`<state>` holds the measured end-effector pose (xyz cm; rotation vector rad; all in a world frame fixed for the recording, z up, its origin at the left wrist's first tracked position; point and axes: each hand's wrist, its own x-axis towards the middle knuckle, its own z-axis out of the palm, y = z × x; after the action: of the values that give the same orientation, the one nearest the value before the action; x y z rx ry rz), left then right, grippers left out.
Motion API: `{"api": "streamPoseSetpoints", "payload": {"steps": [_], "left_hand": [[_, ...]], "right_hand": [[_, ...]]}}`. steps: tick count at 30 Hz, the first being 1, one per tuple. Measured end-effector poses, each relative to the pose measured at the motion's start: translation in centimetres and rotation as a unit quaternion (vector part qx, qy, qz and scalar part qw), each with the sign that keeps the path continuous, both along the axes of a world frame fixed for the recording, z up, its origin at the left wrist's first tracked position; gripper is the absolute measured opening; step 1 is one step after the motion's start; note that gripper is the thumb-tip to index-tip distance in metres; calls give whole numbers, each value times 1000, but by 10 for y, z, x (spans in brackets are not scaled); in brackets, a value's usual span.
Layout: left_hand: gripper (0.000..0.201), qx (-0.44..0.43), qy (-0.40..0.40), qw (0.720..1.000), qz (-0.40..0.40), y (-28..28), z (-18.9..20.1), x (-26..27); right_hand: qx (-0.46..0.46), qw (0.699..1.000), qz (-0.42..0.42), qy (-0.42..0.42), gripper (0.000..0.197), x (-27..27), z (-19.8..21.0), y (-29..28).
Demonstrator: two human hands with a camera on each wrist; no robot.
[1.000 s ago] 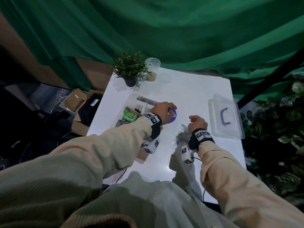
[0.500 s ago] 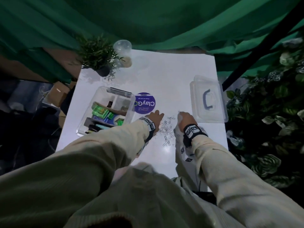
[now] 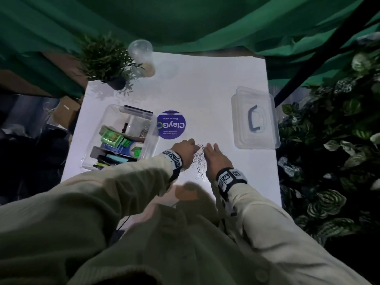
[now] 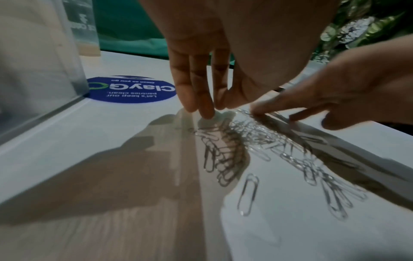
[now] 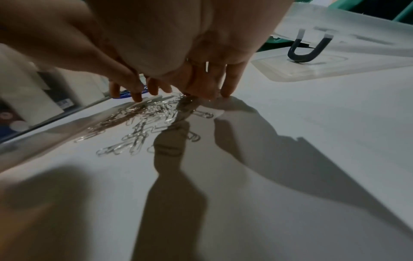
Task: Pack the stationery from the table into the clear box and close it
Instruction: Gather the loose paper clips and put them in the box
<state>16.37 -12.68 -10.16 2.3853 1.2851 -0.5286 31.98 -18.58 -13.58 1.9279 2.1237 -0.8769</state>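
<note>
Paperclips (image 3: 199, 161) lie scattered mid-frame on the worktop (image 3: 205, 95), between left hand (image 3: 185, 149) and right hand (image 3: 214, 157), both with straight fingers touching them; clear box (image 3: 150, 145) sits left

The head view looks steeply down from above the person onto the table (image 3: 205, 89), taking in its whole top with the paper clips (image 3: 199, 159) near the middle. Each wrist view sits low and close over the table, looking along its fingers toward the clips (image 4: 257, 150) (image 5: 143, 123). All three views share the clips; the left wrist and head views also share the round sticker (image 4: 132, 91) (image 3: 171, 124) beyond them.
</note>
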Motion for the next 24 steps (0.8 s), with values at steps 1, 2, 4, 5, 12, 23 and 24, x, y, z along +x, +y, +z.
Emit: {"api": "streamPoseSetpoints", "payload": {"steps": [1,2,4,5,12,23,24], "left_hand": [[40,1,-13,1000,26,3,1,-1],[44,-1,-22,999,47,6,2,0],[58,-13,-15,998,64,14,4,4],[68,-20,-5,998,55,16,4,7],[85,-40,51,994,-86,-6,3,17],[40,7,-1,999,35,-23,6,-49],[38,-3,1,999,51,-22,5,-53]], "right_hand": [[11,1000,-2,20,78,0,-1,-8],[21,999,-9,39,73,1,0,-16],[36,996,-32,79,74,5,-1,-30],[40,993,-57,95,77,7,-2,-36],[103,960,-257,43,60,13,17,-53],[2,994,-96,-60,57,-17,24,-47],[6,995,-85,-44,59,-19,24,-49]]}}
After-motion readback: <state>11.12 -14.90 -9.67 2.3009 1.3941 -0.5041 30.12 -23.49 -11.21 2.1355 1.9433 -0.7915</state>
